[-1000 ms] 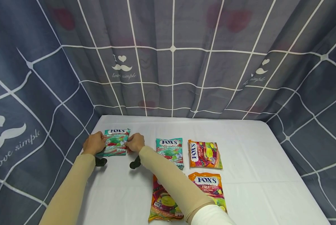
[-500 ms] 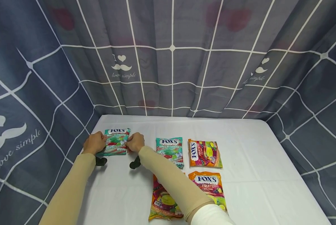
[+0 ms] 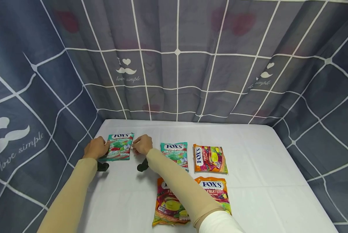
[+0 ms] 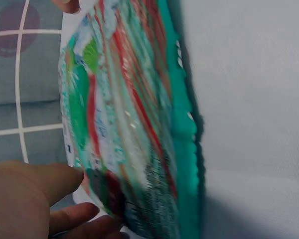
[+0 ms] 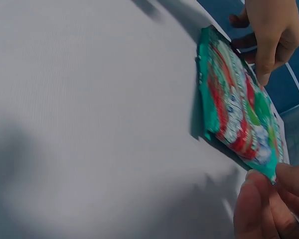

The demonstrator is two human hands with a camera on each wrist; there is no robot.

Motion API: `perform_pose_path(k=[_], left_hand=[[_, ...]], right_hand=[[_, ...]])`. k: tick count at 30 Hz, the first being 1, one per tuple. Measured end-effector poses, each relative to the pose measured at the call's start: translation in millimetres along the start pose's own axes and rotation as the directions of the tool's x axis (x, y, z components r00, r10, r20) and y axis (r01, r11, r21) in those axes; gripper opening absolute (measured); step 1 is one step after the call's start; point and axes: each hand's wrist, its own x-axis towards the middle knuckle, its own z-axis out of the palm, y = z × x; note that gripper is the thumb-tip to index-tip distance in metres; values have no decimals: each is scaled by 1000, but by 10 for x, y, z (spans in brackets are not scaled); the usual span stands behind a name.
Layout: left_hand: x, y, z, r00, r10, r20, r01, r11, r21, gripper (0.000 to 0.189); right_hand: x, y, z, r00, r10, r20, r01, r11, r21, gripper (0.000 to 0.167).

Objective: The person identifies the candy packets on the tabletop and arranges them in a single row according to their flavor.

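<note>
A teal Fox's Mint Blossom candy bag (image 3: 119,147) lies at the far left of the white table. My left hand (image 3: 96,148) grips its left edge; in the left wrist view the thumb (image 4: 65,181) is on the bag, with fingers curled beside it. My right hand (image 3: 143,144) is just off the bag's right edge in the head view, fingers loosely bent. In the right wrist view its fingertips (image 5: 259,179) are close to a bag corner; contact is hard to tell there.
A second teal candy bag (image 3: 175,154) lies right of my right hand. Beyond it is an orange Fruits bag (image 3: 211,158). Two larger Fruits bags, one left (image 3: 169,207) and one right (image 3: 216,191), lie nearer, partly hidden by my right forearm. Grey checked curtains (image 3: 162,71) surround the table.
My right hand has drawn slightly right, away from the teal bag's edge it was pinching. My left hand stays at the left edge. The whole head view has shifted a little.
</note>
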Motion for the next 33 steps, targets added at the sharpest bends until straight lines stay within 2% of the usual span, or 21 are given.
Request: perform_pose_path(k=[5,8,14,18,23,33], left_hand=[[-34,120,-77,998,42,-43,-42,999,-6,42],[-55,220,-125,997,61,-48,-62,998,-21,42],[-146,431,-210,995,88,-47,-90,995,-51,46],[-228,564,-250,989,131,-67,-136,988,-73,44],[-287,718,-235,976,205,-76,-212,971,-107,41],[-389,1003,-190,956,285,-66,-292,944,-152,35]], right_hand=[[23,4,-177,998,-28,56,26,999,39,13],[0,-14,-326,995,-50,84,47,998,39,14],[-146,-85,-656,986,-96,137,93,995,27,19],[-262,-105,-848,978,-118,172,115,993,31,23],[-352,-61,-1044,967,-161,198,165,986,-7,26],[-609,-4,-1427,952,-209,223,231,970,-77,29]])
